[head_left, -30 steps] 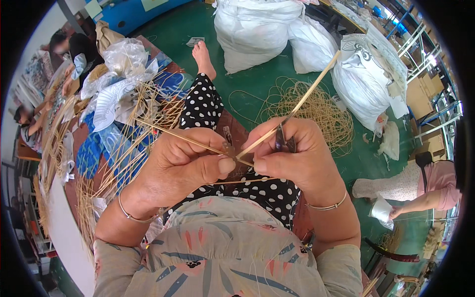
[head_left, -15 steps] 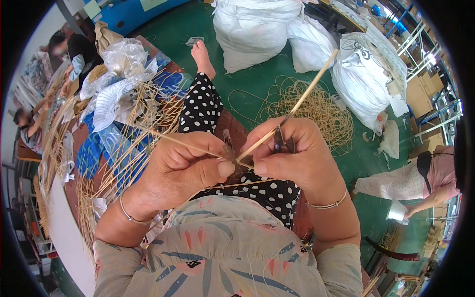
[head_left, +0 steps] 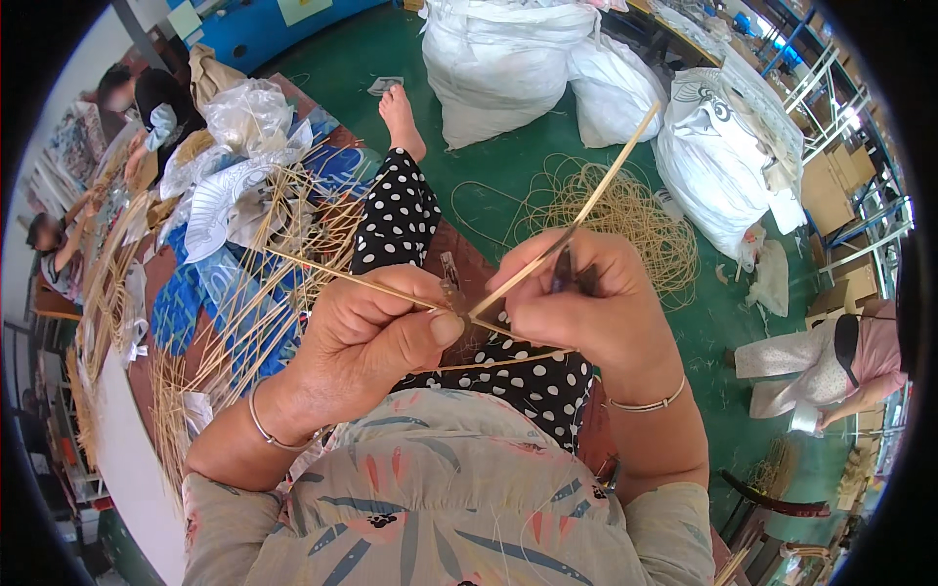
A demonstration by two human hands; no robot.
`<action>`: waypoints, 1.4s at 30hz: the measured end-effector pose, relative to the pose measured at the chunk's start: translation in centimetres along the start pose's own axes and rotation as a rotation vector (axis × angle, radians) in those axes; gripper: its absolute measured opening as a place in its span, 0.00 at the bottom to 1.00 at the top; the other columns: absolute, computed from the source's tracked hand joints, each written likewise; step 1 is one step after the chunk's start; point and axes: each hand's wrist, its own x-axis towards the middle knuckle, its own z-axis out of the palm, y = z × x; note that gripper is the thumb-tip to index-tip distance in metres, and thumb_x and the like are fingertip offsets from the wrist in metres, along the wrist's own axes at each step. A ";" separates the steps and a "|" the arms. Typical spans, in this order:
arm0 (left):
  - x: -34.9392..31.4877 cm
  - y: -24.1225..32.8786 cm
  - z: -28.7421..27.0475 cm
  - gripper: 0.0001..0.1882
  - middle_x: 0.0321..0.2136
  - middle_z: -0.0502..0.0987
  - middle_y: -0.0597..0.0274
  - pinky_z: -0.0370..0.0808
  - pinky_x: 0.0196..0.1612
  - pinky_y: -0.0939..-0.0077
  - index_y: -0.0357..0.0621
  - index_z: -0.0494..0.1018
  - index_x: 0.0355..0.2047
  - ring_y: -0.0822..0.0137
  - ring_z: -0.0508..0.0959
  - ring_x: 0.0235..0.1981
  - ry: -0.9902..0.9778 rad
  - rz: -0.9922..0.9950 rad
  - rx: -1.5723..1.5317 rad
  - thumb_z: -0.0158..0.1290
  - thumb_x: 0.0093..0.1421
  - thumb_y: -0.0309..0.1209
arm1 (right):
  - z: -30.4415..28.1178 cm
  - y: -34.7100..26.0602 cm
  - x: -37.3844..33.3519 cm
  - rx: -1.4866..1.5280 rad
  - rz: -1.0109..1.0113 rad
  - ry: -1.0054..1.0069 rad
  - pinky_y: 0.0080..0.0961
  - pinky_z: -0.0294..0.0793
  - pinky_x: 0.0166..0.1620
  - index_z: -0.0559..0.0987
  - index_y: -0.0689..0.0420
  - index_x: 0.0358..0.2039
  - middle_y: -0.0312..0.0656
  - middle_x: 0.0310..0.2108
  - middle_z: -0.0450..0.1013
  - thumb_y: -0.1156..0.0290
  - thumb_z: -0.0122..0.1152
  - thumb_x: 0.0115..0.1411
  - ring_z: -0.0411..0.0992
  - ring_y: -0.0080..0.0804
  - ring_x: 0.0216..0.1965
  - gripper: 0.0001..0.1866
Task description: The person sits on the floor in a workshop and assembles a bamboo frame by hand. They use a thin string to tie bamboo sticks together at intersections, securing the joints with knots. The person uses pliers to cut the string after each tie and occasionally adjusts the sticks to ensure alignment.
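Observation:
My left hand (head_left: 376, 337) pinches a thin bamboo strip (head_left: 327, 271) between thumb and fingers. The strip runs out toward the upper left; a small brownish translucent piece (head_left: 448, 272) sticks up by these fingertips. My right hand (head_left: 601, 308) is closed round a wider bamboo strip (head_left: 608, 179), which slants to the upper right. Its lower end meets the left fingertips. Inside the right hand is also a dark tool (head_left: 563, 272), mostly hidden, so its kind does not show. Another thin strip (head_left: 508, 362) crosses below the hands, over my polka-dot trousers (head_left: 396, 207).
Loose bamboo strips (head_left: 256, 293) lie over blue sheeting on the left. A tangled coil of thin strips (head_left: 625, 225) rests on the green floor. Large white sacks (head_left: 498, 68) stand ahead. Two people sit working at the far left; another person (head_left: 826, 361) stands at the right.
My right thumb has drawn slightly away from the left fingertips, showing more of the thin strip there. The left hand stays nearly still. The person at the right has shifted.

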 end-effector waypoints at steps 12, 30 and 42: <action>-0.2 0.1 -0.2 0.03 0.26 0.71 0.64 0.64 0.24 0.88 0.32 0.71 0.29 0.80 0.67 0.22 -0.026 0.038 0.029 0.49 0.54 0.21 | -2.0 0.0 0.1 0.211 -0.375 0.363 0.12 0.62 0.20 0.73 0.64 0.29 0.42 0.20 0.71 0.74 0.55 0.49 0.66 0.20 0.18 0.07; 0.2 -1.4 0.1 0.03 0.27 0.73 0.62 0.66 0.26 0.86 0.33 0.71 0.29 0.78 0.69 0.24 0.075 0.149 0.306 0.49 0.54 0.19 | 1.5 -0.3 -1.6 -0.888 -0.667 0.385 0.20 0.64 0.22 0.72 0.60 0.26 0.41 0.22 0.69 0.79 0.61 0.41 0.67 0.31 0.19 0.10; -1.3 -0.4 0.7 0.11 0.25 0.73 0.59 0.70 0.22 0.73 0.41 0.68 0.34 0.60 0.74 0.22 -0.328 0.329 0.289 0.54 0.49 0.24 | -0.2 -0.6 -1.3 0.239 -0.186 -0.065 0.16 0.69 0.26 0.75 0.63 0.25 0.41 0.23 0.72 0.80 0.55 0.47 0.70 0.23 0.23 0.03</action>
